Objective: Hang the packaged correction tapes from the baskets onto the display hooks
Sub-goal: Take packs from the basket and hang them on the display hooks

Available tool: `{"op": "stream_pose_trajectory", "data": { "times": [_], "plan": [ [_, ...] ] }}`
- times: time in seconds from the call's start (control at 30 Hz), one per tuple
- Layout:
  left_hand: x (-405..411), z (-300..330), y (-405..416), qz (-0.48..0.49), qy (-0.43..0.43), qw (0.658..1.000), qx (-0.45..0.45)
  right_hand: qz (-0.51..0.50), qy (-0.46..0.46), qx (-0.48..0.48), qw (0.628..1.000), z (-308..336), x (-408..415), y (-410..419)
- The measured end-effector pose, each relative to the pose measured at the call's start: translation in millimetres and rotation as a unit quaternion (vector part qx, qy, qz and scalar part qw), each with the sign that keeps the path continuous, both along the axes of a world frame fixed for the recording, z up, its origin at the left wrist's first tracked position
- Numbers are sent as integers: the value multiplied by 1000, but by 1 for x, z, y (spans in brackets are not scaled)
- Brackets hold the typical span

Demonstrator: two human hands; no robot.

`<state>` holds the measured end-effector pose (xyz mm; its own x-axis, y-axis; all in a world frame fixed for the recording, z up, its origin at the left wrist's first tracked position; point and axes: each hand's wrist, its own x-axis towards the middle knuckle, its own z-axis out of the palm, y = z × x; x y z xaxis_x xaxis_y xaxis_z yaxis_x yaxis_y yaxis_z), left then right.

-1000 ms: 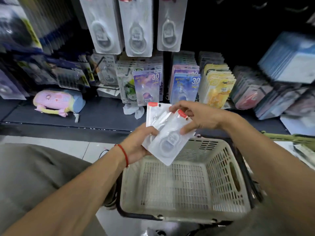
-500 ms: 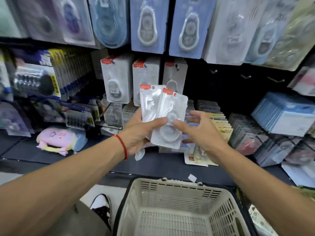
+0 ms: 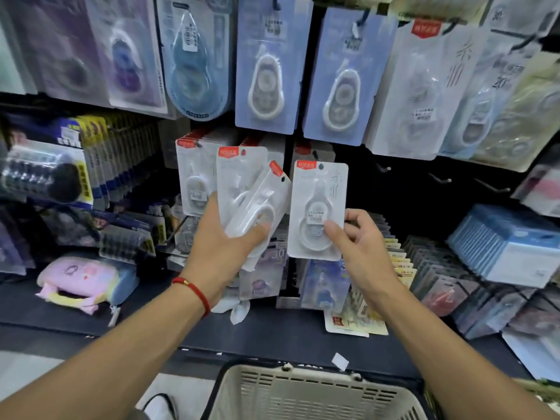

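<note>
Right hand [image 3: 357, 247] pinches single pack [image 3: 318, 207] low; left hand [image 3: 224, 250] grips spare packs [image 3: 251, 195] — light, stiff card, slick blister; hold btm, top hole free.

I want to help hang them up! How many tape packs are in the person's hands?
3 that show. One upright pack is pinched in the right hand. Two overlapping packs sit in the left hand; more could hide behind them.

The basket [image 3: 303, 392] is cut off by the bottom edge, only its far rim showing. Both forearms run out of frame. Print on the held correction tape pack [image 3: 316, 207] is too small to read. Hanging packs at the upper left [image 3: 75, 50] are blurred.
</note>
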<state>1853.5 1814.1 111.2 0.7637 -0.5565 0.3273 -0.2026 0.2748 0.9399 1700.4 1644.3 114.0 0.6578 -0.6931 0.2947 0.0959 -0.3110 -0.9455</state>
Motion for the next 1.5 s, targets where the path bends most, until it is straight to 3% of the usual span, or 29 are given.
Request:
{"op": "stream_pose_trajectory", "data": {
  "times": [0.43,0.53,0.6,0.63,0.73,0.87,1.2,1.5],
  "plan": [
    [-2,9,8,74,-18,996,-38,-107,-57,-6,993,3,19,1],
    [-3,10,6,60,-8,997,-45,-115,65,10,991,-4,21,-5],
    [-5,8,3,44,11,998,-39,-137,208,-48,967,-11,17,-8],
    [-6,7,1,36,22,999,-32,-127,234,-73,961,-12,16,-7],
    [-12,6,-5,12,6,1000,1,-36,186,-100,977,-5,12,6],
    [-22,6,-13,-24,-30,999,28,69,134,-52,987,4,13,27],
    [-25,1,-21,-6,102,994,41,-44,-6,12,999,6,9,15],
    [-18,0,-21,38,75,996,39,-33,-20,-17,999,0,9,3]
  ]
}}
